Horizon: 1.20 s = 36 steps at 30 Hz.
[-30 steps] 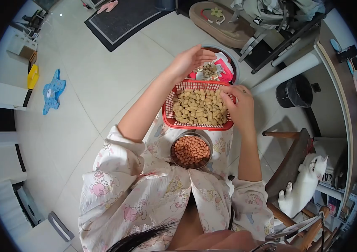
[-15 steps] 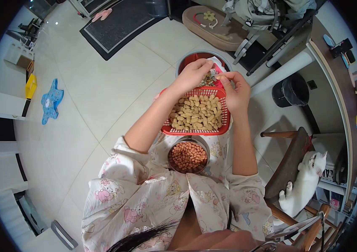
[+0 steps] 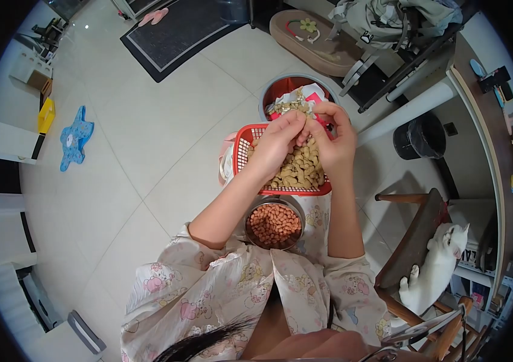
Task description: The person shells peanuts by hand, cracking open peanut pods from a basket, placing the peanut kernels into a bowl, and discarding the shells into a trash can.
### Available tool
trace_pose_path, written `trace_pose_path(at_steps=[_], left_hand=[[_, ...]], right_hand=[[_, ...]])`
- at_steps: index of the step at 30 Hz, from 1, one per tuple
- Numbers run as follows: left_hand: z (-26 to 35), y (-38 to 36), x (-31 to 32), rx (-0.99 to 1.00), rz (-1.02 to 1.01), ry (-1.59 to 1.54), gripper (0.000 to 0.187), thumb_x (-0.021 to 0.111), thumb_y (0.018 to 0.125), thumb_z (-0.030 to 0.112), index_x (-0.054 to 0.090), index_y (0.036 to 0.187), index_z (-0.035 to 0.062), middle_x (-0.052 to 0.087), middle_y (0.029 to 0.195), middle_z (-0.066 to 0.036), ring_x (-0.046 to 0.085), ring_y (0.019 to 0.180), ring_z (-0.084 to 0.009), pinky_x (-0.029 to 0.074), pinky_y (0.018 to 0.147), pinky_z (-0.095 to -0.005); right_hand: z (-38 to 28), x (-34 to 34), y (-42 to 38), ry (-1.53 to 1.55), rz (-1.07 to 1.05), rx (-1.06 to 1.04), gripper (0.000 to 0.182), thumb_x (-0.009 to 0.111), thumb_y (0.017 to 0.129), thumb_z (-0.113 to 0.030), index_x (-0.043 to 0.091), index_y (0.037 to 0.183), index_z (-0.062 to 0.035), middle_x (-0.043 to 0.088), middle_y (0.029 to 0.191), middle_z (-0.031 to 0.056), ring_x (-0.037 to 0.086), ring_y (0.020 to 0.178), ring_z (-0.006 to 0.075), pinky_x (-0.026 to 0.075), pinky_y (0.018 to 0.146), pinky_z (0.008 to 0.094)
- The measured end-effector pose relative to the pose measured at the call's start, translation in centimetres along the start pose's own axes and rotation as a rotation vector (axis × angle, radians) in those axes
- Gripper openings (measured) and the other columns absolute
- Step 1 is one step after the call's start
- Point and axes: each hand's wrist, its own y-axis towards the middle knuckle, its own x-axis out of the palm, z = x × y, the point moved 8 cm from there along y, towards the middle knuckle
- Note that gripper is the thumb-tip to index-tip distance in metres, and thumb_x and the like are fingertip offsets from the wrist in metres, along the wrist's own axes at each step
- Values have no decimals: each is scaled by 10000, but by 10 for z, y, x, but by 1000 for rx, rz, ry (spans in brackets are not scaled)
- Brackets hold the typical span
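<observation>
My left hand (image 3: 282, 137) and my right hand (image 3: 335, 137) meet at the fingertips above the far part of a red plastic basket (image 3: 239, 151). Both are closed in a pinch; whatever is between the fingers is too small and covered to make out. Unshelled peanuts (image 3: 297, 171) fill the basket, partly hidden under my left hand. Close to my lap, below the basket, a round metal bowl (image 3: 302, 220) holds shelled reddish peanut kernels (image 3: 273, 224). Beyond the hands stands a bin (image 3: 263, 99) with a grey rim, containing peanut shells (image 3: 292, 104) and pink and white wrappers.
At the right, a white cat (image 3: 434, 271) lies on a wooden chair (image 3: 410, 241). A black trash bin (image 3: 419, 133) stands beneath the desk (image 3: 480, 114). A blue star-shaped mat (image 3: 76, 140) and a dark doormat (image 3: 184, 36) lie on the tiled floor.
Both hands have come back from over the bin toward me and now meet above the basket. My left hand covers part of the peanuts, and more of the bin's contents shows.
</observation>
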Motion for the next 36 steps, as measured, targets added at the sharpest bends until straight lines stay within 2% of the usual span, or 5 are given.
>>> trace_pose_path(at_steps=[2,16,20,22,36], left_hand=[[1,-4,1,7,14,47,229,439,983,255,557,919,69,492,771,37,433,712,-64,371,685,-209],[32,-24,22,473,147,624,264,442,966,173,479,800,-29,459,669,-109,448,612,-219,384,591,-313],[34,-29,22,421,156,646,274,440,968,179,480,794,-30,459,653,-116,449,602,-220,387,579,-324],[24,-27,20,298,101,635,286,413,996,218,547,884,-9,514,739,7,442,705,-70,393,651,-226],[13,-26,14,207,62,365,313,398,997,220,455,739,53,395,672,56,336,621,-39,306,551,-212]], right_hand=[[-4,-4,-5,-409,0,-146,144,600,884,-127,594,802,-8,591,729,51,545,645,115,433,540,276],[1,4,-12,-192,-87,110,303,505,938,-201,476,722,10,474,618,81,434,576,164,366,548,305],[-13,9,-14,-256,-61,-41,259,468,934,-151,473,731,11,442,644,126,428,595,253,367,570,354],[-14,11,-15,-267,-47,-116,260,459,933,-141,470,722,13,444,644,131,436,600,271,369,572,364],[-22,16,-21,-303,12,-408,271,441,926,-112,474,674,-18,463,631,122,460,624,295,371,584,384]])
